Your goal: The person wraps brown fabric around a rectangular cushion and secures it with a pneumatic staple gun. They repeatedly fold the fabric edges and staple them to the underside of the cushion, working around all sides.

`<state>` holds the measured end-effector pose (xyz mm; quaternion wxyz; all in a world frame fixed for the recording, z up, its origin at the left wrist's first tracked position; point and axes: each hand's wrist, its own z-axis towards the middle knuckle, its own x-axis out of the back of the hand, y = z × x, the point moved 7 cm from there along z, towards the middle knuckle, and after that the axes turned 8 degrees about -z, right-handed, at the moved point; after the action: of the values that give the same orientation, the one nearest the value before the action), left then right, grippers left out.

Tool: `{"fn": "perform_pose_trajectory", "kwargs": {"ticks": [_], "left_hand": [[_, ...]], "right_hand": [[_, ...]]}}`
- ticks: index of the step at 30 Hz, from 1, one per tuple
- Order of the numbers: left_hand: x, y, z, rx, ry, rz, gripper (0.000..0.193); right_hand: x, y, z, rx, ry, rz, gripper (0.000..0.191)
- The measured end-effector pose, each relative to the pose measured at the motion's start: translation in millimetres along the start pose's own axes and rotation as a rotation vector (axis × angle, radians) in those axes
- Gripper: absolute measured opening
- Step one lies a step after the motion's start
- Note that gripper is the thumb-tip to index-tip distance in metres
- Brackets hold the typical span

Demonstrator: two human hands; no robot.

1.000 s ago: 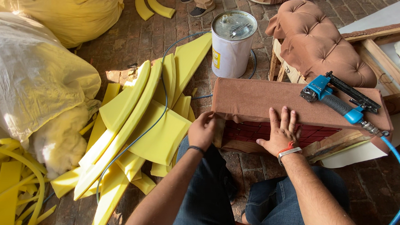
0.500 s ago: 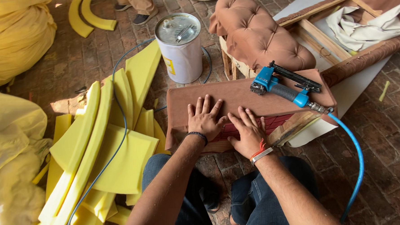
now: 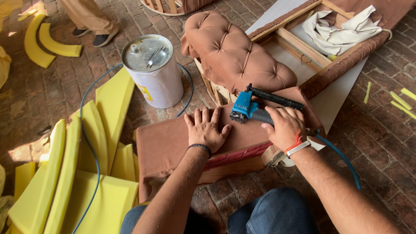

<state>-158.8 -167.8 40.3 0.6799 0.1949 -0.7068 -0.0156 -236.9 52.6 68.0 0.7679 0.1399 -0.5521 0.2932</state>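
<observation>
The blue staple gun [image 3: 247, 108] lies on top of the brown fabric-covered panel [image 3: 171, 142], at its right end, and the right hand [image 3: 285, 125] now closes around its handle; half a second ago that hand lay flat on the fabric beside the left one, and the tool lay untouched. The left hand [image 3: 206, 129] is spread wide, fingers apart, palm pressed flat on the panel just left of the gun's nose, much as it was before. A blue air hose [image 3: 343, 155] runs from the gun's rear past the right wrist and down over the brick floor [image 3: 391, 137]. The panel itself rests on that floor in front of the person's knees, its red patterned edge [image 3: 237, 155] facing them. Behind it stands a tufted brown cushion [image 3: 233, 55], and to the left of that a white metal can [image 3: 154, 70]. Yellow foam pieces [image 3: 80, 183] are stacked to the left of the panel. Another person's shoes [image 3: 92, 35] show at the top left.
</observation>
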Motion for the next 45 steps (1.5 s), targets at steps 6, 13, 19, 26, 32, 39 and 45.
{"fn": "perform_pose_trajectory", "kwargs": {"ticks": [6, 13, 19, 26, 32, 39, 45], "left_hand": [[9.0, 7.3, 1.9, 0.035, 0.053, -0.068, 0.082], [2.8, 8.9, 4.8, 0.032, 0.072, -0.032, 0.082], [9.0, 8.2, 3.9, 0.038, 0.094, -0.077, 0.082], [8.0, 5.3, 2.5, 0.057, 0.101, -0.161, 0.081], [6.2, 6.4, -6.1, 0.040, 0.128, -0.158, 0.082], [-4.6, 12.3, -28.6, 0.039, 0.145, -0.106, 0.080], [5.3, 14.7, -75.4, -0.036, 0.168, -0.261, 0.076]], "right_hand": [[-30.5, 62.3, 42.3, 0.124, -0.127, -0.204, 0.051], [-45.2, 104.2, 186.1, 0.388, 0.068, 0.026, 0.057], [-113.9, 59.1, 241.6, 0.223, -0.090, 0.315, 0.056], [-97.8, 59.0, 204.3, 0.037, -0.172, 0.262, 0.072], [-68.3, 86.7, 58.7, -0.067, -0.328, -0.075, 0.057], [-29.2, 103.6, -25.1, -0.514, -0.260, -0.068, 0.104], [-13.1, 93.9, -54.3, -0.557, -0.286, -0.084, 0.102]]}}
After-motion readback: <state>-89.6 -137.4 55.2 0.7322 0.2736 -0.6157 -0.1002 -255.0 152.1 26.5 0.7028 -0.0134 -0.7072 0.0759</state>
